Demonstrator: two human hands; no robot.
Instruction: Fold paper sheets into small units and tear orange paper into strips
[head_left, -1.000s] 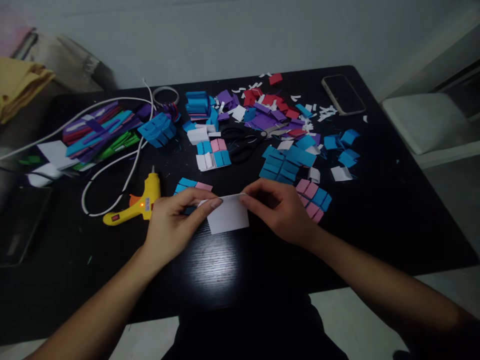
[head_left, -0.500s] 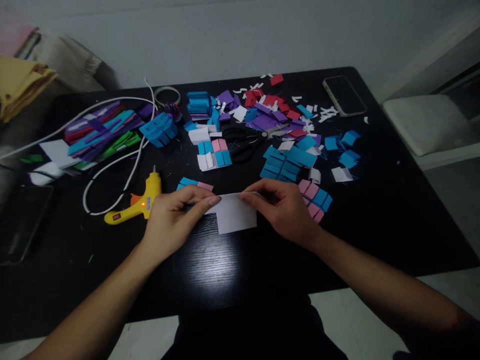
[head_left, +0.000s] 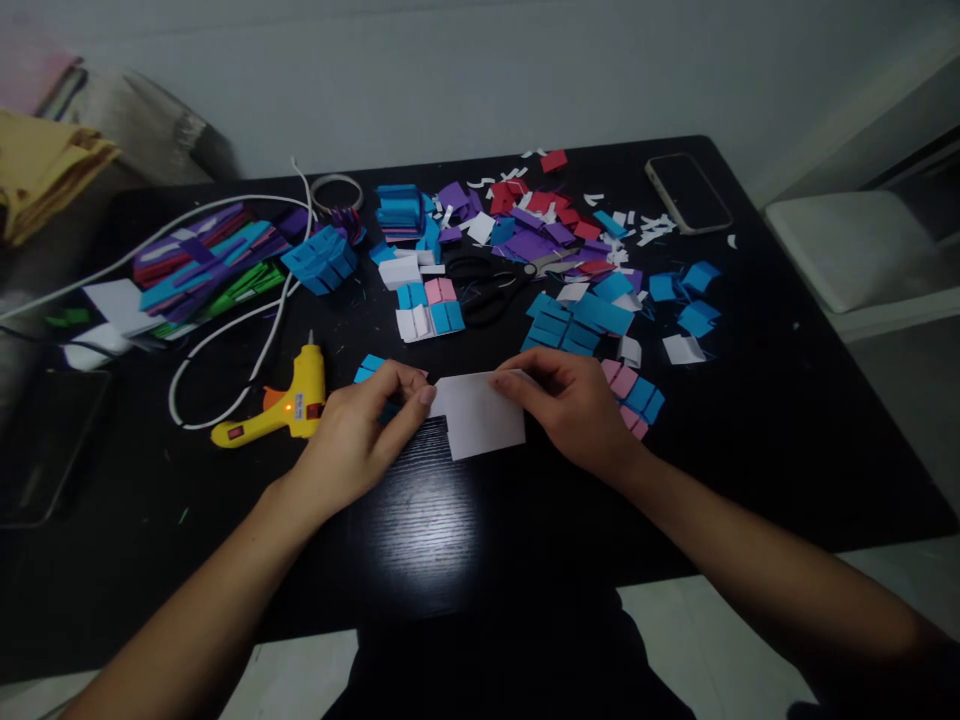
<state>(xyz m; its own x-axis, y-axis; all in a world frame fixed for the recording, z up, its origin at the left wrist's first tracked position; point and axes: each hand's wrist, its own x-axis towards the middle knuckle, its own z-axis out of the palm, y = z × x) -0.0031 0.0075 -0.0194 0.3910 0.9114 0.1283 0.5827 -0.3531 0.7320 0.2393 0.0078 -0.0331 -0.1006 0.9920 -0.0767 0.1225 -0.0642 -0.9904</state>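
Note:
A piece of white paper [head_left: 486,418] is held up above the black table between my two hands. My left hand [head_left: 360,425] pinches its upper left end between thumb and fingers. At the upper right edge, my right hand [head_left: 570,405] grips it the same way, its fingertips partly behind the sheet. Behind my left hand, a blue and pink paper piece [head_left: 369,368] is partly covered. Just beyond my right hand lies a pink and blue paper grid [head_left: 637,398]. To the left of my left hand rests a yellow glue gun [head_left: 304,390] with its small light glowing.
Black-handled scissors [head_left: 499,285] lie among purple, red and white paper scraps [head_left: 536,230]. Folded blue pieces [head_left: 562,325] and a multicoloured square [head_left: 431,308] sit nearer. A white cable [head_left: 180,360] loops at left beside bundled paper strips [head_left: 202,260]. Phones [head_left: 688,193] lie at both sides.
The white paper has shifted slightly right and up, showing more of its face. My left hand has moved a little right; my right hand still pinches the upper edge.

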